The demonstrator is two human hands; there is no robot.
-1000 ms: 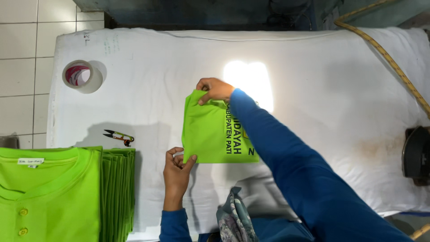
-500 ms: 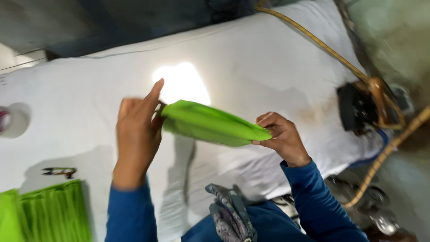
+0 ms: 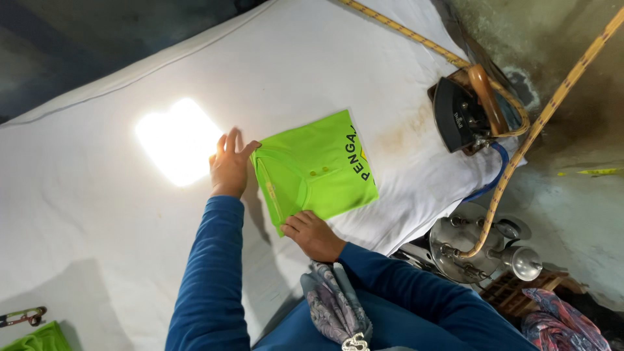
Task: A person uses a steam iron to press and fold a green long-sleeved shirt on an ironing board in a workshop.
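Surface: white padded worktop [image 3: 97, 214].
Object: folded lime-green polo shirt [image 3: 318, 170], lying between both hands.
Left hand [image 3: 229, 166]: fingers flat, pressing collar edge.
Right hand [image 3: 313, 234]: fingers curled, pinning near corner.

White padded table [image 3: 117, 214] filled frame; bright light patch [image 3: 177, 140] at 10 o'clock; grey stained floor [image 3: 572, 188] at 3 o'clock.

Both hands, left [image 3: 229, 166] & right [image 3: 314, 234], flat on folded green shirt [image 3: 318, 172]; iron [image 3: 463, 114] nearby on white table [image 3: 97, 195].
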